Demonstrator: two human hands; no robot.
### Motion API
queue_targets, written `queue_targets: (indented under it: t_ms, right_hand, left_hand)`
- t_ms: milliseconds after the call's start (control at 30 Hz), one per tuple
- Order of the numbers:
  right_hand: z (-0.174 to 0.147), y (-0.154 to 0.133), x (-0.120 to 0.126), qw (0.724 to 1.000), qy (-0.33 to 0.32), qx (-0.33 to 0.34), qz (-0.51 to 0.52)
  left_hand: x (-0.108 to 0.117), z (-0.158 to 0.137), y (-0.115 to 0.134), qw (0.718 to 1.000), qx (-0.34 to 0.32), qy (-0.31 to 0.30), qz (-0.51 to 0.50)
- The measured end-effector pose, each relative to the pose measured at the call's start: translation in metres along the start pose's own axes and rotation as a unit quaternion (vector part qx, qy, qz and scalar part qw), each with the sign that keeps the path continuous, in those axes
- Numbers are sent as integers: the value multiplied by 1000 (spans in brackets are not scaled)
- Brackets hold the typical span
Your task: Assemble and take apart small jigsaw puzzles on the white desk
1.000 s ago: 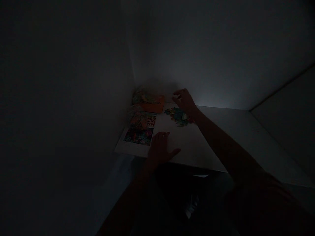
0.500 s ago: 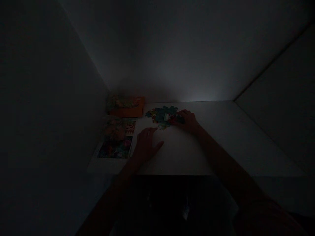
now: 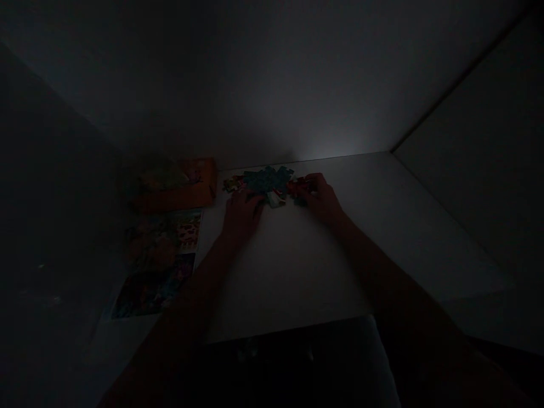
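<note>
A heap of jigsaw puzzle pieces (image 3: 266, 180), mostly teal with some yellow and red, lies on the white table near the wall. My left hand (image 3: 241, 215) rests at the heap's lower left edge, its thumb apart from its bent fingers; I see nothing in it. On the right side my right hand (image 3: 323, 203) has thumb and fingers around red and dark green puzzle pieces (image 3: 297, 187). A pale piece with a red streak (image 3: 276, 198) lies between the hands. Dim light hides the fingertips' exact contact.
An orange box (image 3: 178, 195) stands at the back left, with a blurry bag-like thing over it. Printed pictures (image 3: 148, 286) lie in front of it. White walls (image 3: 335, 107) enclose the white table (image 3: 293, 272), whose front edge is near me.
My left hand has moved forward to the puzzle pieces and its fingers have bent. The right hand stays around the red pieces, now at the heap's right side. The camera view has shifted and tilted.
</note>
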State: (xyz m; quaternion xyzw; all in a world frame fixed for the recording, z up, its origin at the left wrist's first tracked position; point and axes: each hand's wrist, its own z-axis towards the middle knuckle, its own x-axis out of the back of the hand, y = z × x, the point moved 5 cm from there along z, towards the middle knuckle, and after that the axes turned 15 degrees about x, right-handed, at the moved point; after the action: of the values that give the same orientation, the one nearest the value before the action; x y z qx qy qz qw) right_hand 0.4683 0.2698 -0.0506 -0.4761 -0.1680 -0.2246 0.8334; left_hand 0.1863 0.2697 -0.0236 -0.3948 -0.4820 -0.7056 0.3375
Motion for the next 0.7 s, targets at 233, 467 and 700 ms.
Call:
queue_targets:
  t_ms: [233,467,700]
  right_hand:
    - [1,3,6,997,33,-32,63]
    - [1,-2,0,995,9,-27,94]
    - [0,-5,-7,990,-2,-21,139]
  left_hand:
    - [8,0,2,999,0,2,-39]
    - [23,-1,-4,996,-6,49,-77]
    - [36,6,-20,973,62,123,-184]
